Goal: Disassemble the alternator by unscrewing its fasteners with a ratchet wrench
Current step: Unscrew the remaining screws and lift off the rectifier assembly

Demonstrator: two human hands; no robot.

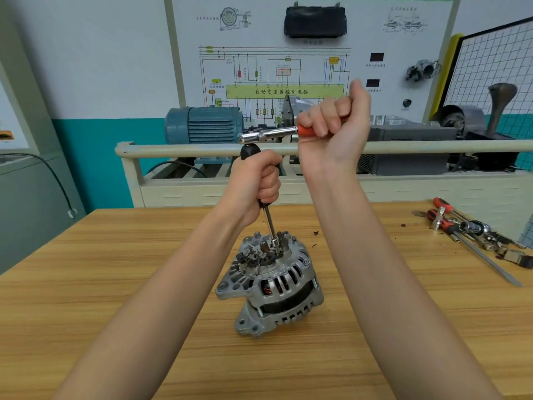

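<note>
Silver cast-metal alternator (271, 287) stands on the light wooden table (115, 284), roughly mid-table, well back from the near edge, rear end up with exposed terminals and copper windings visible through the vents. Left hand (256, 181) is wrapped in a fist around the black grip of a long steel extension driver (269, 223); the shaft runs slightly tilted down to a socket seated on top of the alternator. Right hand (334, 116) is closed around the orange handle of a chrome ratchet wrench (268, 136), held horizontal above the left hand, its head sitting on the top end of the driver's black grip. Both forearms reach in from the near edge.

Near the table's right edge, towards the far corner: a loose pile of red-handled screwdrivers, sockets and small metal parts (473, 229). Dark crumbs near the alternator. Behind the table: a beige rail cart (202, 148), a blue-grey electric motor (204, 125), a white wiring-diagram board (288, 62).
</note>
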